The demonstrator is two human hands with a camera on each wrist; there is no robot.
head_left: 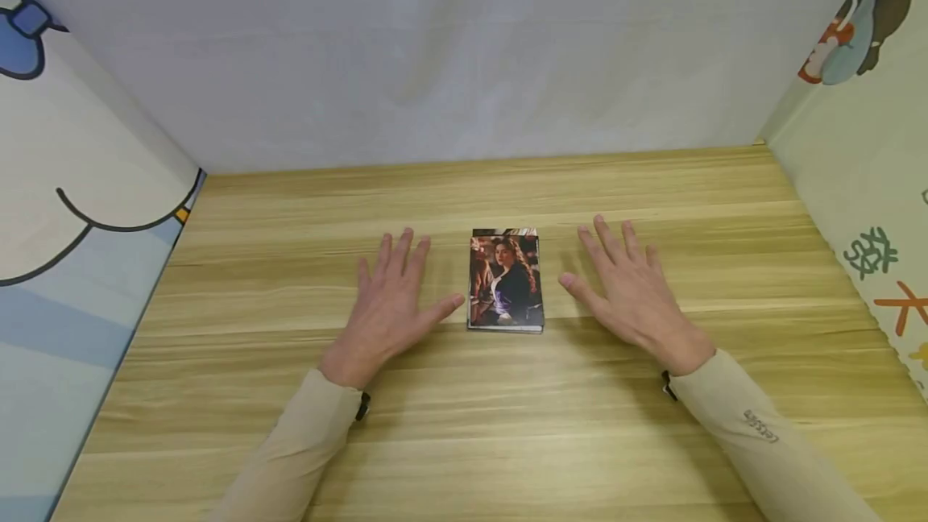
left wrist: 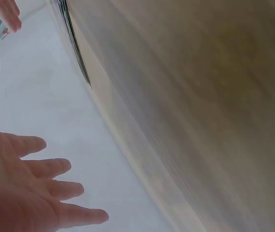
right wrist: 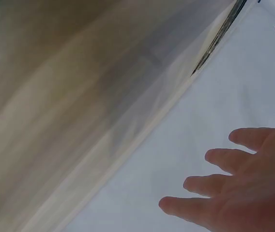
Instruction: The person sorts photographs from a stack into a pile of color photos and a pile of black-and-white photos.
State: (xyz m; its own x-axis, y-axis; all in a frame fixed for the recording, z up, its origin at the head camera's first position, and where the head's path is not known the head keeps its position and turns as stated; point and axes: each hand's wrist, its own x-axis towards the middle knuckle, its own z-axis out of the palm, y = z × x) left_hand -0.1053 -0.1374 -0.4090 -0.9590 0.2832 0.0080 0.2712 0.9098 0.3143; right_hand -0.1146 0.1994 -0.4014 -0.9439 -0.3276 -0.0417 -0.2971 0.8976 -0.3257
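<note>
A small stack of photo cards point(head_left: 505, 280) lies in the middle of the wooden table, its top card showing a person in dark clothing with long curly hair. The cards are slightly misaligned, with edges of lower ones peeking out at the top and bottom. To the left of the stack, my left hand point(head_left: 391, 304) hovers palm down with fingers spread, thumb tip close to the stack's left edge. On the other side, my right hand point(head_left: 634, 296) is held the same way, its thumb a little apart from the cards. Both hands are empty. In the left wrist view the stack point(left wrist: 74, 43) appears edge-on.
The wood-grain table point(head_left: 500, 441) meets a pale grey cloth wall point(head_left: 464, 63) at the back. Printed panels with cartoon figures flank it, one on the left point(head_left: 80, 143) and one on the right point(head_left: 855, 184).
</note>
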